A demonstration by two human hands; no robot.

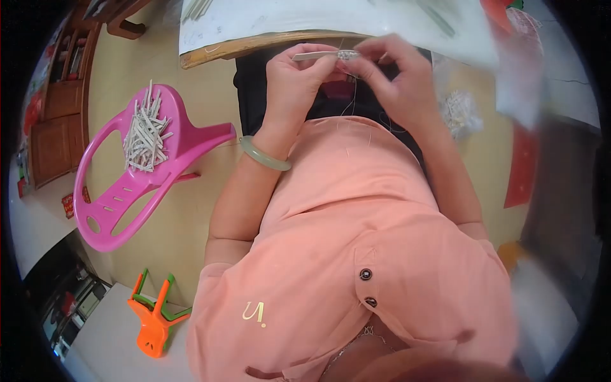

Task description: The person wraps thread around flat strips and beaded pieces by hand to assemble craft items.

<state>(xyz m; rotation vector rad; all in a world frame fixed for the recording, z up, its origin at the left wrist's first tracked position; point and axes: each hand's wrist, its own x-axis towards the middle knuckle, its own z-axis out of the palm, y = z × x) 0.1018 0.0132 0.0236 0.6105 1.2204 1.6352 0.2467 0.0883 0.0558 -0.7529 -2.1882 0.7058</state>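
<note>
My left hand pinches a pale flat strip, which sticks out to the left between thumb and fingers. At the strip's right end sits a small whitish beaded piece. My right hand has its thumb and fingers closed around that beaded piece; its fingertips are slightly blurred. Thin thread hangs from between the hands down over the peach shirt. Whether a needle is on the thread, I cannot tell. Both hands are just in front of the table edge, above my lap.
A white-topped table with a wooden edge stands ahead. Left is a pink plastic chair holding a heap of pale strips. A small orange and green chair is lower left. A clear plastic bag of pale pieces lies right.
</note>
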